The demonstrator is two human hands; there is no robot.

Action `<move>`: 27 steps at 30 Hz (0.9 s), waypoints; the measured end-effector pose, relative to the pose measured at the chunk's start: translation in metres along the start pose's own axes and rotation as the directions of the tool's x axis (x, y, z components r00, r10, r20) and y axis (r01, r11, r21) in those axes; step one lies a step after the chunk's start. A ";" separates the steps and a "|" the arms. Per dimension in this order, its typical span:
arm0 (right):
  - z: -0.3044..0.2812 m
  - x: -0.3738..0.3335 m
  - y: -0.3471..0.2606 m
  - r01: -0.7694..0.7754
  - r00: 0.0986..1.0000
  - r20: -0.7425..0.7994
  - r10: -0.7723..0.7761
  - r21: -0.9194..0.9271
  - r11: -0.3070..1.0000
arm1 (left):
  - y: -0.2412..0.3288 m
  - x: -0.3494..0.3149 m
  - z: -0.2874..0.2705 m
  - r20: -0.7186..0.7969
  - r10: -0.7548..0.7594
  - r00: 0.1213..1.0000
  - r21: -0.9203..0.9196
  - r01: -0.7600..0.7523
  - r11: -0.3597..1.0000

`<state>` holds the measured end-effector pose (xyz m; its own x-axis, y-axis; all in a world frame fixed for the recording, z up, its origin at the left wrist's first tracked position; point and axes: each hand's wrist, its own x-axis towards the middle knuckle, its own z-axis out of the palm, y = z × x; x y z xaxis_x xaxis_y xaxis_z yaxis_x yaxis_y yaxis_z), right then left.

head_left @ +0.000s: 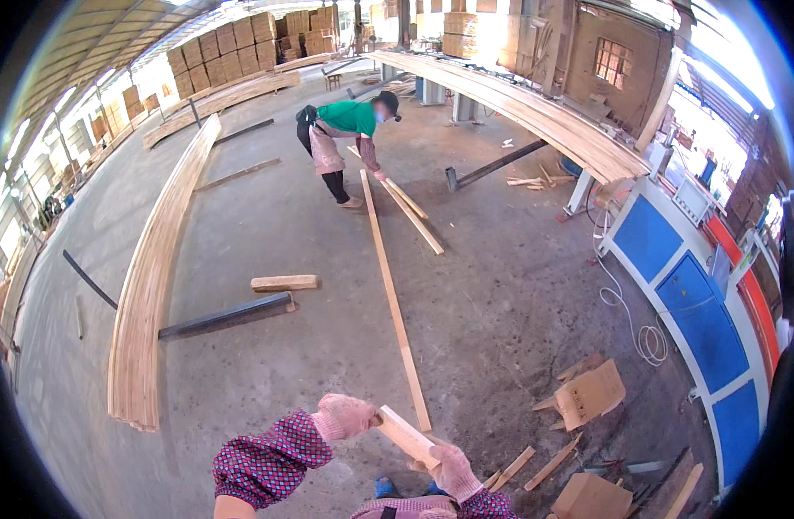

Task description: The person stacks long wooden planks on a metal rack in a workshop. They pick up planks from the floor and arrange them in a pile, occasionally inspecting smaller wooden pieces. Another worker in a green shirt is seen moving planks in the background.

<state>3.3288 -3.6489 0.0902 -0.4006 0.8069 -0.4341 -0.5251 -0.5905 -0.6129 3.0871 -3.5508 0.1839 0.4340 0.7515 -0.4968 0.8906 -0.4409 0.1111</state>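
Observation:
My left hand (348, 416), in a pale pink glove, is closed at the far left end of a short wooden block (406, 435). My right hand (455, 474), gloved the same way, grips the block's other end. The pale block slants between my hands, above the floor near my feet. Just beyond it a long wooden strip (387, 281) lies on the concrete, reaching away toward a co-worker (345, 130) in a green top. That person bends down, one hand near two shorter wooden pieces (410, 212) on the floor.
A long stack of boards (150, 303) lies at left on dark metal bars (228, 317), with a wood block (284, 283) nearby. At right stand a blue-and-white machine (695, 303) and a raised board stack (535, 112). Cardboard (591, 394), wood scraps (553, 463) and a white cable (649, 342) lie on the floor.

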 end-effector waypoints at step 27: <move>-0.067 -0.124 0.050 0.355 0.918 0.396 0.012 -0.836 0.417 | 0.096 -0.099 0.172 0.243 0.119 0.963 -0.490 0.016 0.872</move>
<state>3.4027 -3.7769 0.0687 -0.6714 0.7270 -0.1443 0.2664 0.0550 -0.9623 3.1067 -3.7524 0.0954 0.4907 0.5519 -0.6743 0.8497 -0.1318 0.5105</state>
